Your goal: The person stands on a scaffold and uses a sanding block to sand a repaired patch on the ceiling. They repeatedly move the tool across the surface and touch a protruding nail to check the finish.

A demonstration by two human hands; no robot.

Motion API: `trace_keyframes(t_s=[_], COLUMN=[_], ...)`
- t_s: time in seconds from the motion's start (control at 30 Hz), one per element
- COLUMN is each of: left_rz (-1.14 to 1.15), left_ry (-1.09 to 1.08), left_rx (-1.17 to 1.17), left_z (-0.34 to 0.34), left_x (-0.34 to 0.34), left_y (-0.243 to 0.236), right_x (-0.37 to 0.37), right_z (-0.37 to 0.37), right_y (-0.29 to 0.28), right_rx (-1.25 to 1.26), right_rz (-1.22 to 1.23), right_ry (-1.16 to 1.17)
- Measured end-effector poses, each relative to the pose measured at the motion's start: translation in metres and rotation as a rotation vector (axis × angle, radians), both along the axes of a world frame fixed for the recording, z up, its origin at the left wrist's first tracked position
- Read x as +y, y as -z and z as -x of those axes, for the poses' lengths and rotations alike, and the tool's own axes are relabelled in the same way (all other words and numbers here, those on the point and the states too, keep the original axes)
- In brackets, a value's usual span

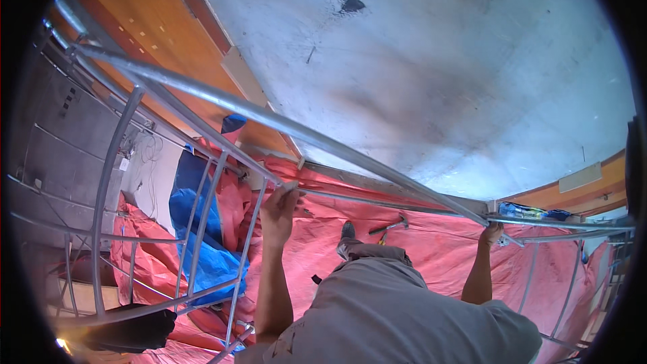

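My left hand (279, 214) is closed around the end corner of a grey metal scaffold frame (214, 192) that stands on the left. A long metal tube (296, 128) slants across the view from upper left down to the right. Its lower end meets another scaffold frame (576, 226) at the right. Right at that joint, my right hand (493, 234) is closed around the tube's end; the palm side is hidden. A thinner rod (377, 200) runs between my two hands.
Red tarp (431, 256) covers the floor below, with a hammer (391, 227) lying on it near my shoe (348, 231). Blue tarp (192, 216) is bunched at the left. A stained pale surface (431, 74) fills the upper part, beside orange panels (155, 20).
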State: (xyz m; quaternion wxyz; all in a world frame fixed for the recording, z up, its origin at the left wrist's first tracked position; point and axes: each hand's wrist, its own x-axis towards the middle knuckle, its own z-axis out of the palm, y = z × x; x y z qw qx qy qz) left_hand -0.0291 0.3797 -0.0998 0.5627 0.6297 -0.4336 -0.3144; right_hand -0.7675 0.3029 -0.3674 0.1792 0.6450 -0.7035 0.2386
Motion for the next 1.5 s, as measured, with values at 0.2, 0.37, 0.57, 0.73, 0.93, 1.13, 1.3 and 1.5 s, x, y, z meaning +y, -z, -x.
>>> trace_keyframes(t_s=[0.2,0.37,0.57,0.73,0.93,1.13,1.3,1.5], left_rz=[0.104,0.167,0.290,0.368,0.312,0.340,0.316,0.307], left_ry=[0.006,-0.018,-0.023,-0.008,0.110,0.207,0.193,0.128], left_rx=[0.075,0.542,0.530,0.495,0.981,1.045,0.921,0.864], left_z=[-0.045,-0.044,-0.063,-0.065,-0.066,-0.070,-0.069,-0.072], left_x=[-0.137,-0.223,-0.302,-0.330,-0.350,-0.364,-0.363,-0.362], left_y=[-0.003,-0.041,-0.014,-0.012,0.009,0.018,0.015,0.014], right_x=[-0.011,0.008,0.025,0.047,0.068,0.033,-0.013,-0.122], right_z=[-0.042,-0.014,-0.007,-0.089,-0.269,-0.452,-0.479,-0.549], right_y=[-0.023,-0.027,-0.024,-0.036,-0.025,-0.093,-0.119,-0.189], right_rx=[-0.995,-0.346,-0.230,-0.154,-1.465,-0.797,-0.793,-0.693], right_rz=[0.142,0.086,0.167,-0.079,-0.240,-0.673,-0.686,-0.404], right_ry=[-0.022,0.014,-0.075,0.330,0.457,0.095,0.006,-0.417])
